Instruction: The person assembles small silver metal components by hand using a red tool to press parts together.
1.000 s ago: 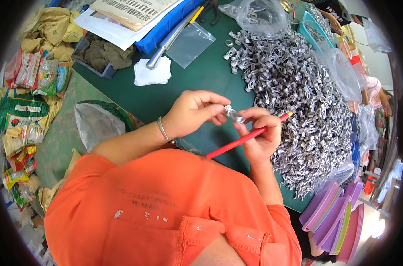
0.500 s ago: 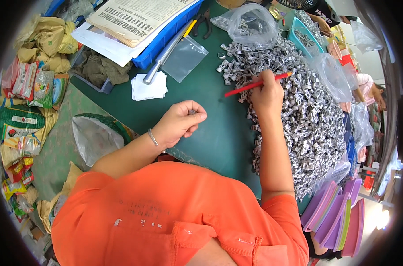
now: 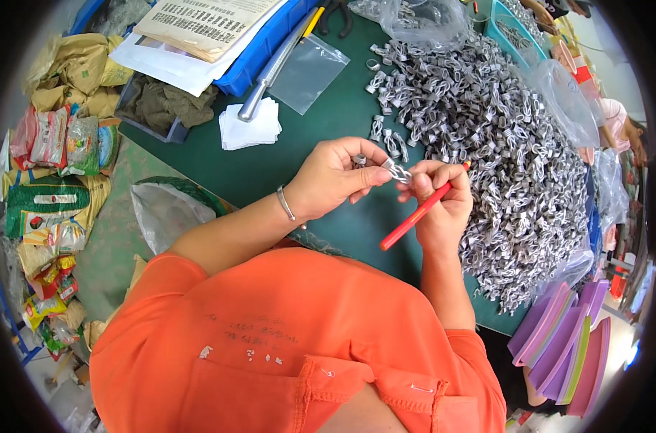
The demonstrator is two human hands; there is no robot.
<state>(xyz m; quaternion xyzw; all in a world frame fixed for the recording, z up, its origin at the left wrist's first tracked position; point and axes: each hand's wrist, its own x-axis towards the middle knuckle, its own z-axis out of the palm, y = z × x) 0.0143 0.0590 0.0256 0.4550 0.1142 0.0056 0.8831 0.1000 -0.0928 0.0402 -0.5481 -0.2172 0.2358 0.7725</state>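
My left hand (image 3: 331,180) pinches one end of a small silver looped metal piece (image 3: 396,171) between thumb and forefinger. A second little grey ring-like bit (image 3: 359,159) shows among its fingers. Opposite it, my right hand (image 3: 445,206) has its fingertips at the piece's other end, and a slim red pen (image 3: 413,219) is held slantwise in the same hand. Just beyond and to the right spreads a big heap of similar grey looped pieces (image 3: 508,159). A few of them lie loose at its left edge, near my fingers.
White paper slips (image 3: 248,128) lie under a metal-handled tool (image 3: 259,94), beside a clear plastic bag (image 3: 310,76). A blue tray (image 3: 245,72) with papers stands far left. Purple bins (image 3: 559,339) sit at the right; packets (image 3: 54,137) line the left. A person (image 3: 617,126) is far right.
My right hand has come back from the heap toward my left, bringing the pen. My left hand has moved right and up; both hands now meet at a looped piece.
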